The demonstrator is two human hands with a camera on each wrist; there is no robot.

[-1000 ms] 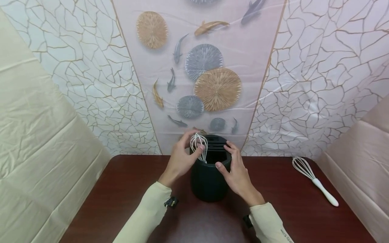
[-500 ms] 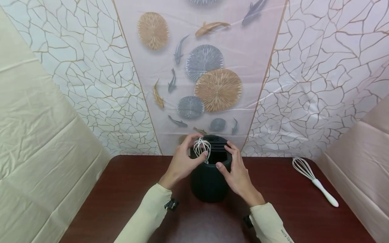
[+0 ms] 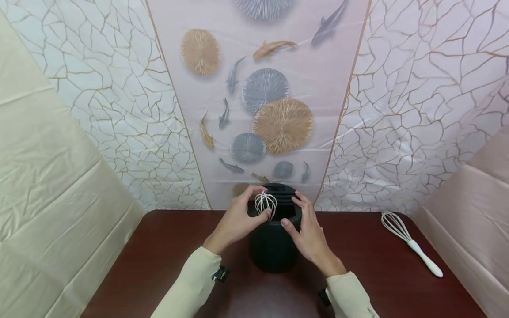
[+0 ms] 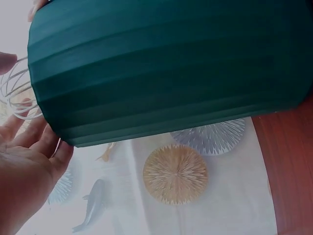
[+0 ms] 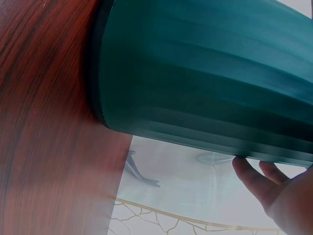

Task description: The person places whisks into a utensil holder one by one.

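A dark green utensil holder with ribbed sides and a slotted top stands upright on the table. The wire head of a white whisk rises from its left side, the rest hidden inside. My left hand pinches the wires, thumb in front and fingers behind; the left wrist view shows fingers by the wires and the holder's rim. My right hand holds the holder's right side, thumb on the front rim and fingers farther back. In the right wrist view its fingertips touch the green wall.
A second white whisk lies at the right end of the dark red-brown table. Behind the table hangs a patterned cloth with fish and round motifs. Beige cloth panels flank both sides.
The whisk in my left hand has sunk lower into the holder and shifted slightly right. My right hand keeps its place on the holder. The head view has tilted up a little.
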